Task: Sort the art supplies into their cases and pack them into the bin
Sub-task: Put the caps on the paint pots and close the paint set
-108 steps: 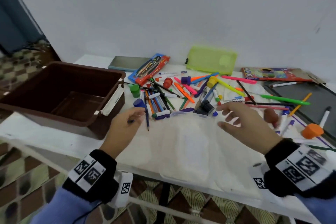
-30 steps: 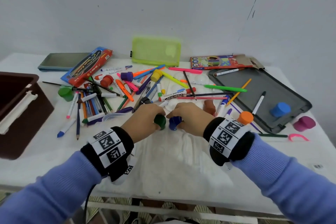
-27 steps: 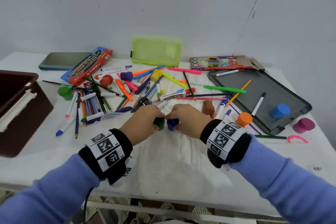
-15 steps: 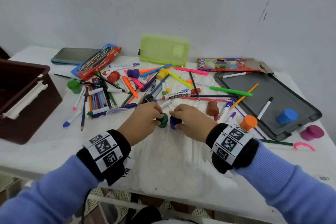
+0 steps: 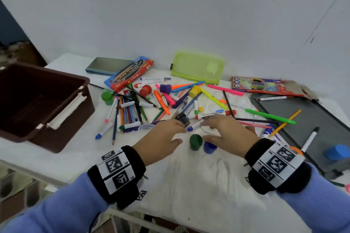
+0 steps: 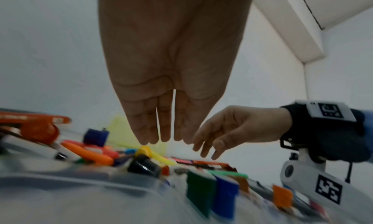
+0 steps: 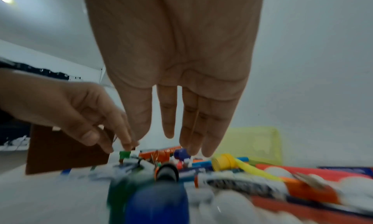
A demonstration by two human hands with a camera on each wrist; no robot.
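Observation:
A dark green paint pot (image 5: 195, 142) and a blue paint pot (image 5: 209, 147) stand side by side on a clear plastic paint tray (image 5: 198, 179) near the table's front. My left hand (image 5: 164, 136) hovers just left of and beyond the green pot, fingers straight, holding nothing. My right hand (image 5: 227, 132) hovers over the blue pot, fingers spread and empty. The left wrist view shows both pots (image 6: 200, 194) below the straight fingers (image 6: 153, 131). In the right wrist view the blue pot (image 7: 157, 206) sits blurred under the open palm. A small black pot (image 5: 182, 118) lies just past the fingertips.
A brown bin (image 5: 43, 100) stands open at the left. Loose pens, markers and pencils (image 5: 132, 109) cover the table's middle. At the back lie a green pouch (image 5: 198, 67), a red and blue pencil box (image 5: 130, 73) and a colour pencil box (image 5: 257, 85). An open grey case (image 5: 306, 119) lies at the right.
Both hands have let go of the green and blue pots, which now stand together on the tray. The hands have opened and moved forward over the pile.

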